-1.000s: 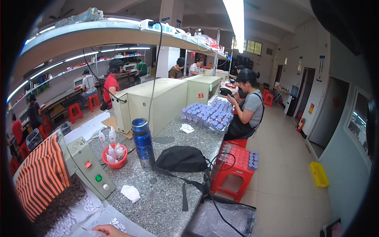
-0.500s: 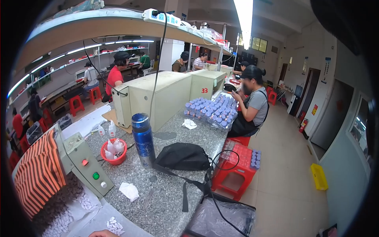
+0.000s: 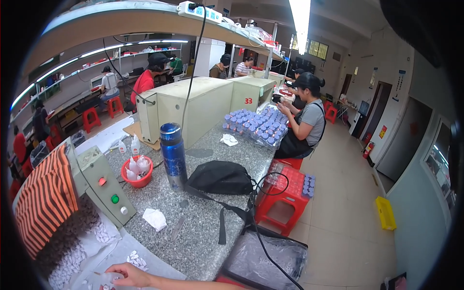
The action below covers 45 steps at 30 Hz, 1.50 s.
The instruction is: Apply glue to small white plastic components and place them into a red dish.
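Note:
My right hand (image 3: 126,275) reaches in from the lower edge, its forearm running off to the right. Its fingers are bent and closed against a pale, see-through thing (image 3: 102,280), cut off by the frame and too unclear to name. Just beyond the fingers, small white pieces (image 3: 137,261) lie in a loose group on a white sheet (image 3: 155,268). A larger heap of similar white pieces (image 3: 67,266) lies to the left, partly under an orange-and-black striped cloth (image 3: 46,200). My left hand does not show.
Past the sheet stand a grey control box (image 3: 104,183), a red bowl (image 3: 137,180) of small bottles, a blue flask (image 3: 173,159) and a black bag (image 3: 220,178). Purple-capped bottles (image 3: 258,124) fill a tray near a seated co-worker (image 3: 309,116). A red stool (image 3: 282,203) stands at right.
My right hand has come farther into view, now showing its forearm and the pale thing at its fingers. The whole scene has shifted slightly upward as the view tilts. The co-worker's hands moved slightly.

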Each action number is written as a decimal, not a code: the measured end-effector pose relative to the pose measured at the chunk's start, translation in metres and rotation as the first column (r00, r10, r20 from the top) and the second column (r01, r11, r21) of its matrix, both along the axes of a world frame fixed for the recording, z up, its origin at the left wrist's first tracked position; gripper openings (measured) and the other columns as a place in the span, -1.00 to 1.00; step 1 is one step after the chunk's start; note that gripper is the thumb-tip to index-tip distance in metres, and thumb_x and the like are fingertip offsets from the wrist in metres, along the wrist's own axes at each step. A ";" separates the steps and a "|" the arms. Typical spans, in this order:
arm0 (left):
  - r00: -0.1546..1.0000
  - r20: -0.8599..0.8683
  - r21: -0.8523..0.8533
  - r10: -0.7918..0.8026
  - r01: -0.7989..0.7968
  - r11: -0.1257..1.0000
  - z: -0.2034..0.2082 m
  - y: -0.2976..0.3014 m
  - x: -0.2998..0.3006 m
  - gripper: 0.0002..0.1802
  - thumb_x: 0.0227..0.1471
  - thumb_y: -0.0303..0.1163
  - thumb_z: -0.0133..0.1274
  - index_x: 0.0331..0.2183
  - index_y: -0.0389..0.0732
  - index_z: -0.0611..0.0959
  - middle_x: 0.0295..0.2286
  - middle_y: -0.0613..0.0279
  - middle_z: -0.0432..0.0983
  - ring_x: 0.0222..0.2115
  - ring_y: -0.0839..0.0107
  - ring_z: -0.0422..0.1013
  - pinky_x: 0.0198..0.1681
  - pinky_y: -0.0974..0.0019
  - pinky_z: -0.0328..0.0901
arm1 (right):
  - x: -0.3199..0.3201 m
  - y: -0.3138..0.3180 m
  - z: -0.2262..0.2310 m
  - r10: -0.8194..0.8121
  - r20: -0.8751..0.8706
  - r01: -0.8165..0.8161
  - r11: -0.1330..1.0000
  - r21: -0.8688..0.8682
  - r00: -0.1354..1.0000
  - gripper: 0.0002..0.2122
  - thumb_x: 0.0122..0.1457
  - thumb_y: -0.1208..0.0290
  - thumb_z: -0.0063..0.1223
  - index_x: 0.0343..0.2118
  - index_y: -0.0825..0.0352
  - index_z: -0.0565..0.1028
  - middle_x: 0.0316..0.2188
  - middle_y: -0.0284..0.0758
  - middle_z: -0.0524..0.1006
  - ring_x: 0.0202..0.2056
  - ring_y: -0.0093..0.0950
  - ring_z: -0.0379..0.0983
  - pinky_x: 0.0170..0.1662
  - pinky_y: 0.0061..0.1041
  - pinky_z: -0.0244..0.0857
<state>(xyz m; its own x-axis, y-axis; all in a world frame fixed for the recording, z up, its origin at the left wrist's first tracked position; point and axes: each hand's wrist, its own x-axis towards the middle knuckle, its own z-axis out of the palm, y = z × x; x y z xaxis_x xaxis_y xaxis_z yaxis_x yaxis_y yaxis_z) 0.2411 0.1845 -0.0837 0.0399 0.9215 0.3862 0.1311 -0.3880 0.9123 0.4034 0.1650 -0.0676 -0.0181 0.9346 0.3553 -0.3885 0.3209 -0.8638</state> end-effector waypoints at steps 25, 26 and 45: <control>0.991 0.062 -0.299 -0.117 0.130 0.945 0.041 -0.006 -0.018 -0.58 0.02 -0.36 -0.12 -0.14 -0.48 0.36 -0.30 -0.08 0.41 -0.28 0.24 0.38 -0.19 0.33 0.31 | 0.008 -0.010 0.021 -0.045 0.087 0.051 0.996 -0.070 0.995 -0.64 0.00 0.51 0.00 -0.08 0.37 0.31 -0.40 -0.45 0.42 -0.42 -0.76 0.26 -0.40 -0.78 0.14; 0.989 0.088 -0.280 -0.119 0.139 0.950 0.043 -0.005 -0.018 -0.59 0.02 -0.36 -0.13 -0.14 -0.48 0.36 -0.29 -0.09 0.41 -0.26 0.25 0.37 -0.19 0.34 0.31 | 0.006 -0.013 0.026 -0.019 0.060 0.027 0.989 -0.145 0.998 -0.60 0.02 0.50 0.01 -0.04 0.35 0.27 -0.34 -0.45 0.43 -0.38 -0.76 0.27 -0.37 -0.79 0.13; 0.888 0.455 -0.298 -0.070 0.225 0.928 0.041 -0.016 -0.006 -0.73 -0.09 -0.55 -0.02 -0.24 -0.34 0.46 -0.34 0.16 0.45 -0.31 0.42 0.40 -0.26 0.46 0.30 | 0.002 -0.041 0.046 -0.435 0.395 0.441 0.894 0.080 0.809 -0.72 -0.13 0.58 0.02 -0.26 0.43 0.42 -0.31 -0.28 0.44 -0.27 -0.53 0.37 -0.18 -0.58 0.21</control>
